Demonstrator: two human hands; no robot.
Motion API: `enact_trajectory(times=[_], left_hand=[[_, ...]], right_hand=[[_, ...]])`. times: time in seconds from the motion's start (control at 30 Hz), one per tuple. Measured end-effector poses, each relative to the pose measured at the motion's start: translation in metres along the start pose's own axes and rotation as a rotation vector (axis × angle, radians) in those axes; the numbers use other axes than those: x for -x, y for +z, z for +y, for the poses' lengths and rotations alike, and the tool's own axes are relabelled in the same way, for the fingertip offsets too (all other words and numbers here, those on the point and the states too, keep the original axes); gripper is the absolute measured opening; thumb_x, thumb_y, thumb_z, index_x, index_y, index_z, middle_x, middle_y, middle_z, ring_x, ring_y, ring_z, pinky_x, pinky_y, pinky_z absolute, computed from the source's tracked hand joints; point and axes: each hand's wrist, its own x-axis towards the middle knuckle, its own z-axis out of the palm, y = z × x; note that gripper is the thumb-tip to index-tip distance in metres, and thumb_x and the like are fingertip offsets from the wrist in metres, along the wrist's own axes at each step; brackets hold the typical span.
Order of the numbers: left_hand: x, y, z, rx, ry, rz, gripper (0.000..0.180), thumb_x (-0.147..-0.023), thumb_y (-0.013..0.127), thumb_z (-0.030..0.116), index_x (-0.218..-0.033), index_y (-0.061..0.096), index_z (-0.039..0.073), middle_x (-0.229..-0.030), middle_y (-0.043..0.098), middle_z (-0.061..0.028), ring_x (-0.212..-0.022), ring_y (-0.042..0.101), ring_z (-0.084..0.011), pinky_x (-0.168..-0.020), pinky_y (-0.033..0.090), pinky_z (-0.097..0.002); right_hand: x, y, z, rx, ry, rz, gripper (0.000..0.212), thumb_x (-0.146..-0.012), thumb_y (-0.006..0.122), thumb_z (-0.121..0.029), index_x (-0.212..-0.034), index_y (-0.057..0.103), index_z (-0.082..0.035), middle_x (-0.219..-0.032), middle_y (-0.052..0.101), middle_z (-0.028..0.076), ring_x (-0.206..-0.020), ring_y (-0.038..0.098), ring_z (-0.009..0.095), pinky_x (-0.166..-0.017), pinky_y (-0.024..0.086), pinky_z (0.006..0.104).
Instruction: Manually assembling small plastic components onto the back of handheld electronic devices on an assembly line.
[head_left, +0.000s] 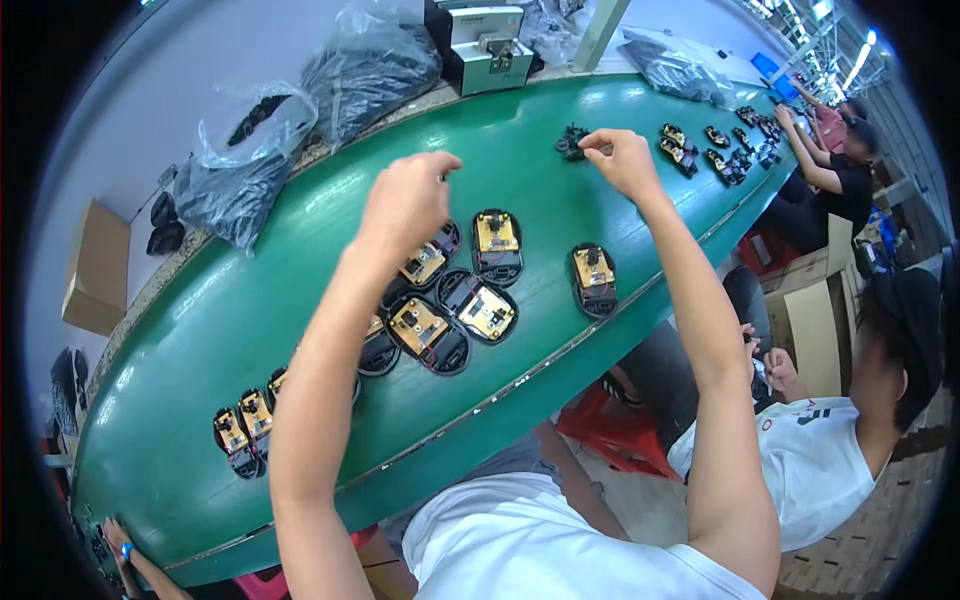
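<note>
My left hand [408, 200] is raised over the green table, fingers curled into a pinch. A tiny dark spot shows at its fingertips, too small to name. Below it lie several open computer mouse bases [421, 328], black shells with tan circuit boards, partly hidden by my left forearm. My right hand [624, 163] is farther right, thumb and forefinger closed in a pinch beside a small heap of black parts [572, 142]. Whatever that pinch holds, if anything, is hidden. A single mouse base [595, 280] lies near the table edge, left of my right forearm.
More mouse bases lie on the green table [560, 395] at the lower left [230, 430] and far right [728, 165]. Plastic bags of dark parts [370, 75] and a grey-green machine [490, 60] line the back. A co-worker [810, 450] sits close on my right.
</note>
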Motion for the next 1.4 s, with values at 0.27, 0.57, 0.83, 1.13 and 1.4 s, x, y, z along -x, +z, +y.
enact_trajectory(times=[0.27,0.57,0.83,1.13,1.4], left_hand=[[-0.011,0.001,-0.041,-0.177,0.05,-0.228,0.03,-0.089,0.06,0.012,-0.117,0.069,0.006,-0.133,0.059,-0.0153,-0.122,0.056,-0.0354,-0.103,0.046,-0.0429],[-0.002,-0.007,-0.046,-0.094,0.118,0.062,0.029,-0.093,0.062,0.016,-0.119,0.066,0.006,-0.118,0.067,-0.0149,-0.109,0.065,-0.0299,-0.094,0.051,-0.0393],[-0.026,-0.025,-0.016,0.941,-0.266,0.037,0.025,-0.094,0.066,0.016,-0.111,0.066,-0.002,-0.097,0.072,-0.0091,-0.089,0.069,-0.0143,-0.076,0.056,-0.0269],[-0.029,-0.026,-0.016,0.913,-0.374,0.249,0.016,-0.092,0.07,0.011,-0.099,0.068,-0.003,-0.09,0.069,-0.0075,-0.081,0.069,-0.0159,-0.076,0.058,-0.0254],[-0.014,-0.003,-0.072,0.108,0.009,0.121,0.033,-0.083,0.073,0.014,-0.115,0.07,0.005,-0.112,0.072,-0.0132,-0.105,0.069,-0.0279,-0.094,0.052,-0.038]], right_hand=[[-0.042,0.018,-0.018,0.271,-0.057,-0.153,0.02,-0.076,0.077,-0.016,-0.096,0.077,-0.01,-0.103,0.072,0.013,-0.098,0.069,0.032,-0.088,0.055,0.0431],[-0.025,0.021,-0.073,-0.277,-0.048,-0.145,0.025,-0.082,0.078,-0.021,-0.103,0.077,-0.007,-0.103,0.075,0.011,-0.082,0.073,0.021,-0.079,0.057,0.0308],[-0.007,0.03,-0.168,-0.681,-0.282,-0.093,0.025,-0.085,0.076,-0.013,-0.108,0.074,-0.003,-0.099,0.075,0.008,-0.09,0.07,0.013,-0.082,0.055,0.0278],[-0.006,0.039,-0.19,-0.422,-0.438,0.055,0.026,-0.081,0.079,-0.016,-0.102,0.074,-0.001,-0.092,0.075,0.013,-0.077,0.073,0.018,-0.071,0.059,0.0296],[-0.018,0.08,-0.153,-0.435,-0.266,-0.125,0.025,-0.081,0.08,-0.015,-0.1,0.074,-0.002,-0.089,0.076,0.011,-0.078,0.073,0.019,-0.073,0.058,0.0311]])
